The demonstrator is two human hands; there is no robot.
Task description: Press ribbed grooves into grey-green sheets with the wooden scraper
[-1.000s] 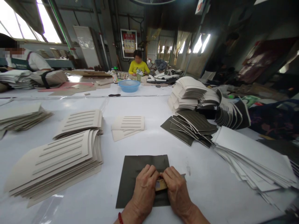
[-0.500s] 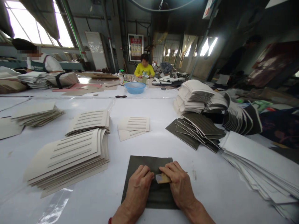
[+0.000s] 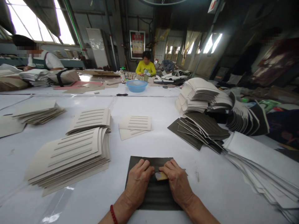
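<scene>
A dark grey-green sheet [image 3: 161, 200] lies flat on the white table in front of me, with faint ridges across its lower part. My left hand [image 3: 139, 178] rests on its left side, fingers curled and pressed together at the sheet's surface; the fingertips are partly hidden. On the right side, my right hand [image 3: 177, 178] is closed around a small flat yellowish tool with a pale rounded end [image 3: 161, 176], like a scraper. A thin tip sticks out beyond that hand's far side. The two hands are a short gap apart.
Left stand stacks of beige slotted panels [image 3: 72, 149]; two more panels [image 3: 136, 123] lie ahead. Dark panels [image 3: 203, 127], piled pale panels [image 3: 198, 93] and white sheets [image 3: 261, 168] are on the right. Farther off are a blue basin [image 3: 136, 86] and two seated co-workers.
Both hands have shifted slightly toward the sheet's far edge, the yellowish tool moving along with the right hand. More of the ridged lower part shows. The view has also moved a little.
</scene>
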